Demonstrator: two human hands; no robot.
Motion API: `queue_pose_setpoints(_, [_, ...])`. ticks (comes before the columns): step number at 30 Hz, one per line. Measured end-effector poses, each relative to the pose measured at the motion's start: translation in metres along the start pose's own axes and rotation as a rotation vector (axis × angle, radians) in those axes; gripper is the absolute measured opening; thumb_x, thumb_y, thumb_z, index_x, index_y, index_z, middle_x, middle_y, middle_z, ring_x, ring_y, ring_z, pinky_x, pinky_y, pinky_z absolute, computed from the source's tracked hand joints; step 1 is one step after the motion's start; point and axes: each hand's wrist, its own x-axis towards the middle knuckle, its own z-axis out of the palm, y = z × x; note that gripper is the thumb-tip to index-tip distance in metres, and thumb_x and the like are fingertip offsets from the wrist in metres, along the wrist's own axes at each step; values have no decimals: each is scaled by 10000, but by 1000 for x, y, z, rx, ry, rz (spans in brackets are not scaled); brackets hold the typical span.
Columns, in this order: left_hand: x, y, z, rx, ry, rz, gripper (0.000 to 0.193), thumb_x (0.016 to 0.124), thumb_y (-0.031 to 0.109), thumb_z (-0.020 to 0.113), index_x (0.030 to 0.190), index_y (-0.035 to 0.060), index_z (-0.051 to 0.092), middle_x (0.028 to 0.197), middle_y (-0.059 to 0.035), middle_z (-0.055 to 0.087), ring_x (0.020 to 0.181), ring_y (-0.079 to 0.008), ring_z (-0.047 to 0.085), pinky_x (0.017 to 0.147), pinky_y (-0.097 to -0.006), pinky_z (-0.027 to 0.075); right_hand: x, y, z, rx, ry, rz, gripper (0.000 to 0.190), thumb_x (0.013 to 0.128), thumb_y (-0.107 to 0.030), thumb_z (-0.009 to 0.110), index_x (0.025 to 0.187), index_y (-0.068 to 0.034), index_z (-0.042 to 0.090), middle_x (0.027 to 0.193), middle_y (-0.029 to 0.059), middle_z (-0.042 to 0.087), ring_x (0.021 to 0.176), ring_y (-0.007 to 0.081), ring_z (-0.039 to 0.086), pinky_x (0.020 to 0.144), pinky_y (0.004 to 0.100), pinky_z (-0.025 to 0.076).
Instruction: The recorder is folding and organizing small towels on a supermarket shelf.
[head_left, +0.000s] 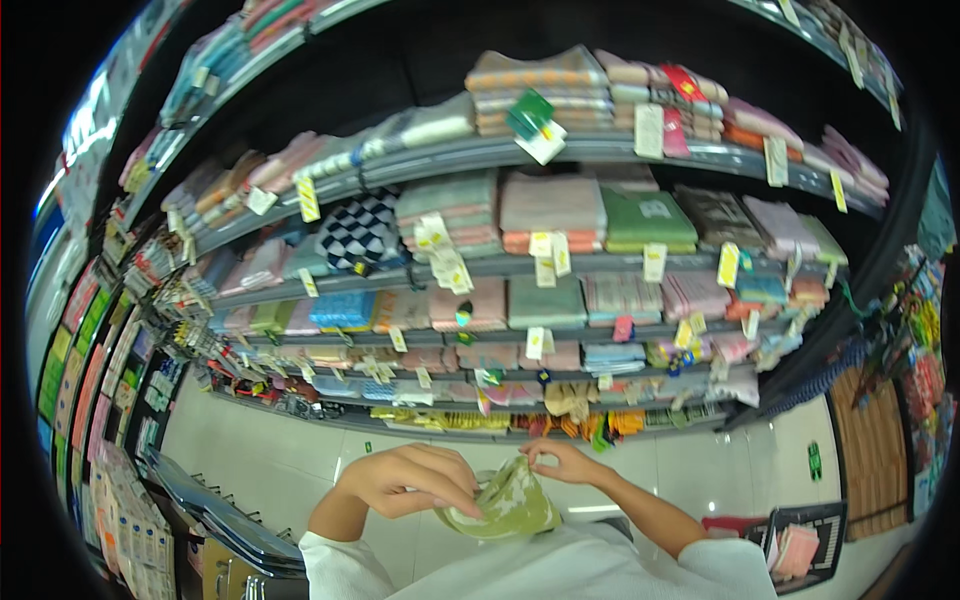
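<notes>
A folded green cloth (514, 506) with a pale pattern hangs between my hands, close to my white shirt. On its left side, my left hand (412, 480) pinches the edge between thumb and fingers. The fingertips of my right hand (561, 460) grip its top corner. The cloth sags in a curve between the two grips, and its inner fold is partly hidden by my left fingers. Before me stand shelves of folded towels, among them a green towel (646, 216) and a black-and-white checked one (358, 229).
Paper tags (446, 251) hang over the shelf edges. A black basket (806, 551) holding a pink folded cloth (796, 549) stands at lower right. Boxed goods (135, 525) and dark panels with metal hooks (225, 517) are at lower left. Pale floor tiles (300, 450) lie below.
</notes>
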Motion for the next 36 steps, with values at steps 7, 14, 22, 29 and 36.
queue_pose_setpoints(7, [-8,3,3,-18,17,-33,216,860,-36,478,1004,-62,636,916,-161,626,812,-317,587,840,-441,457,17,-25,42,151,-44,-59,421,814,-94,620,1211,-79,479,1320,79,441,1150,194,465,970,329,374])
queue_pose_setpoints(14, [-29,3,-5,13,71,-95,236,867,-35,469,1046,-49,624,972,-163,626,902,-317,582,841,-406,444,13,-9,34,190,-32,167,212,831,-176,653,972,-47,562,1102,74,607,972,174,577,872,310,443])
queue_pose_setpoints(22, [-69,9,-1,504,574,-396,242,832,-17,554,1060,11,632,976,-123,647,879,-252,619,765,-312,478,-37,-73,-84,-472,251,43,172,735,-219,708,780,-73,630,967,60,660,894,248,614,765,345,480])
queue_pose_setpoints(29, [-99,-37,-14,743,851,-413,223,830,-20,531,1022,35,631,892,-108,621,785,-214,593,704,-278,458,-48,-159,-143,-785,379,-148,141,685,-134,741,740,-74,625,829,64,650,785,238,615,679,362,469])
queue_pose_setpoints(36, [-119,-87,-11,510,1085,-216,199,854,-57,486,1034,-31,568,934,-95,558,800,-123,508,690,-213,398,-47,-216,-150,-729,517,-323,206,629,-61,776,749,-48,609,748,68,618,699,231,593,631,324,453])
